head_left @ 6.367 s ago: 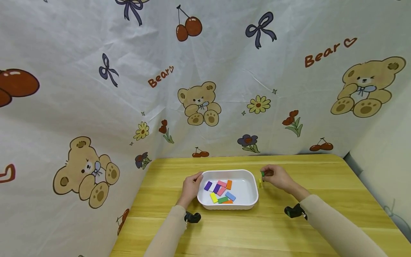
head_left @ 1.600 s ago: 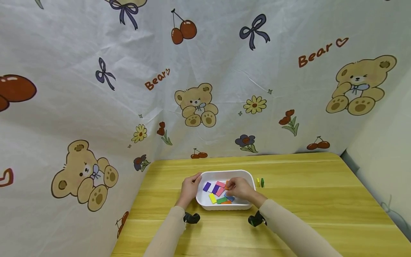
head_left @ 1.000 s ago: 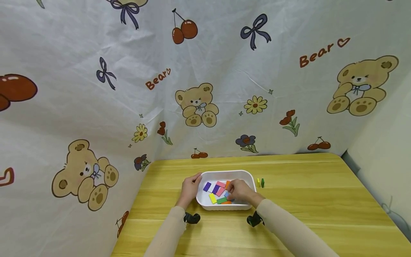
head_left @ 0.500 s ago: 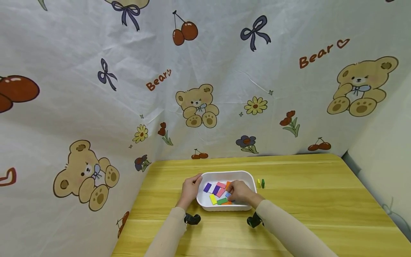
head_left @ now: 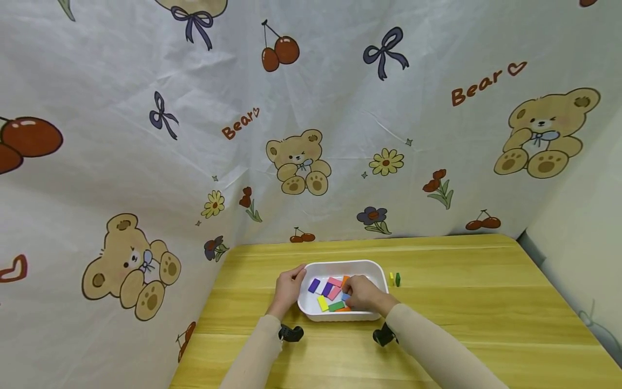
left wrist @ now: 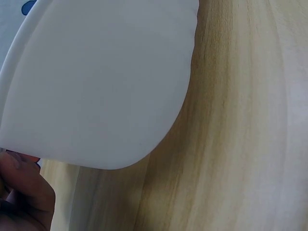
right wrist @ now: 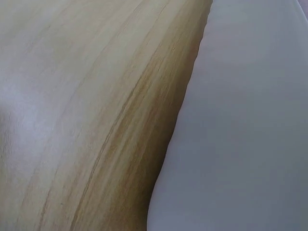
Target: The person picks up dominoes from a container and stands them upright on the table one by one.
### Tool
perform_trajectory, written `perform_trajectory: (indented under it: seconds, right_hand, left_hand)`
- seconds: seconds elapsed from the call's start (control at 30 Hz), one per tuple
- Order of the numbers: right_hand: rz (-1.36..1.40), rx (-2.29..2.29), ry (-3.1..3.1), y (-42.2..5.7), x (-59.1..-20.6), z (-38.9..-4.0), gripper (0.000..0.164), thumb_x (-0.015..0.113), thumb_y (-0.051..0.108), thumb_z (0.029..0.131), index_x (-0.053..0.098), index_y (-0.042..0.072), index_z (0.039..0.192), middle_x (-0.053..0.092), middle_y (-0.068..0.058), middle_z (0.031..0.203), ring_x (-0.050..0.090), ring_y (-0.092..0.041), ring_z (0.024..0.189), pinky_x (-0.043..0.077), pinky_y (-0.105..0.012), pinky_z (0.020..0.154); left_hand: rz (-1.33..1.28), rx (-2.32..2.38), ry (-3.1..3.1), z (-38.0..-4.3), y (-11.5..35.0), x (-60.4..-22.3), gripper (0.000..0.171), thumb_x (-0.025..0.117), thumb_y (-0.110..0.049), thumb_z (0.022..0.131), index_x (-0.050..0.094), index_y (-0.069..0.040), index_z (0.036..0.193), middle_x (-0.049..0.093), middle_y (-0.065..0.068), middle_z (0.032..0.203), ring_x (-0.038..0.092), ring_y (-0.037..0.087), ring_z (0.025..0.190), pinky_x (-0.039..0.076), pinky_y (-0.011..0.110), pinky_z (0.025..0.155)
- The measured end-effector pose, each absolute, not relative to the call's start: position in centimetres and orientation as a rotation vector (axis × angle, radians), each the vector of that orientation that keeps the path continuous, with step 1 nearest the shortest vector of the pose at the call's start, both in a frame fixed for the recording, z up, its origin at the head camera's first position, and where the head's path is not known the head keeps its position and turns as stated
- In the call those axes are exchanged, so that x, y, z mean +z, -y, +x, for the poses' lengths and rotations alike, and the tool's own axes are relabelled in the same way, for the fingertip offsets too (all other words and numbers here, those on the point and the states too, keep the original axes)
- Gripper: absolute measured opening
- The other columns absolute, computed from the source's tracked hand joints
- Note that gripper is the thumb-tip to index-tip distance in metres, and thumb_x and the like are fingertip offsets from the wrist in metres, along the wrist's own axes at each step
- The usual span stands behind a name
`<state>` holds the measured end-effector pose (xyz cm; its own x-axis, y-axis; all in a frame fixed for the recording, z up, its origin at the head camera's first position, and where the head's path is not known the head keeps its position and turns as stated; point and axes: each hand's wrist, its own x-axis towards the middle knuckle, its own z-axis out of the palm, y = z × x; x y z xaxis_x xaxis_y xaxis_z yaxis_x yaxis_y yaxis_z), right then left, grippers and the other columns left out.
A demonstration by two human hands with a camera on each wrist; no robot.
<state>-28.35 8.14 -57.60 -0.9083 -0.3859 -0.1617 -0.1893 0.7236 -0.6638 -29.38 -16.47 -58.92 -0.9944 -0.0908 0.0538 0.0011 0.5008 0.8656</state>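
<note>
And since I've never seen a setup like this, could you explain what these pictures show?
There is no machine: the left grip and right grip are a person's bare hands. The wide picture comes from a camera worn on the head; the other two come from wrist cameras and mostly show the outside of the white tray and the wooden table. The tray holds small coloured blocks; a yellow block and a green block stand on the table to its right. The left grip holds the tray's left end. The right grip is inside the tray, at a blue block; whether it pinches that block is hidden.
</note>
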Motion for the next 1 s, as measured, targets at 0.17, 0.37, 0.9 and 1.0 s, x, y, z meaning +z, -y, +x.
perform_trajectory:
  seconds: [0.17,0.37,0.9,1.0]
  right_hand:
    - [-0.500,-0.940,-2.638,-8.3,-57.4,-28.4,0.018,0.077,0.002,0.080,0.070,0.005,0.096,0.059,0.000,0.080,0.053,-0.016,0.078,0.047,-0.030,0.070]
    - [-0.544,-0.935,-2.647,-8.5,-57.2,-28.5,0.021,0.077,0.002,0.078,0.070,0.006,0.096,0.060,0.001,0.081,0.053,-0.016,0.078,0.047,-0.030,0.070]
    - [-0.693,-1.038,-2.694,-9.9,-55.3,-27.8,0.017,0.077,0.003,0.084,0.071,0.010,0.098,0.066,-0.001,0.091,0.055,-0.014,0.082,0.049,-0.024,0.071]
    - [-0.718,-1.072,-2.697,-10.3,-55.0,-27.8,0.018,0.077,0.002,0.085,0.071,0.006,0.102,0.066,-0.003,0.092,0.058,-0.016,0.083,0.050,-0.022,0.071]
  left_hand:
    - [0.076,-1.514,2.648,-29.4,16.4,-59.0,0.035,0.058,-0.030,0.107,0.069,-0.014,0.136,0.070,0.008,0.136,0.065,0.025,0.125,0.058,0.042,0.103]
    - [0.078,-1.503,2.643,-29.4,16.5,-59.0,0.035,0.059,-0.029,0.106,0.069,-0.013,0.136,0.070,0.008,0.136,0.065,0.025,0.126,0.057,0.042,0.104]
    - [0.065,-1.502,2.641,-29.5,16.7,-59.1,0.035,0.059,-0.030,0.106,0.069,-0.014,0.136,0.073,0.007,0.131,0.066,0.021,0.116,0.060,0.041,0.098]
    - [0.069,-1.515,2.640,-29.4,16.6,-59.0,0.035,0.059,-0.031,0.107,0.069,-0.015,0.137,0.072,0.007,0.131,0.066,0.022,0.118,0.059,0.042,0.100]
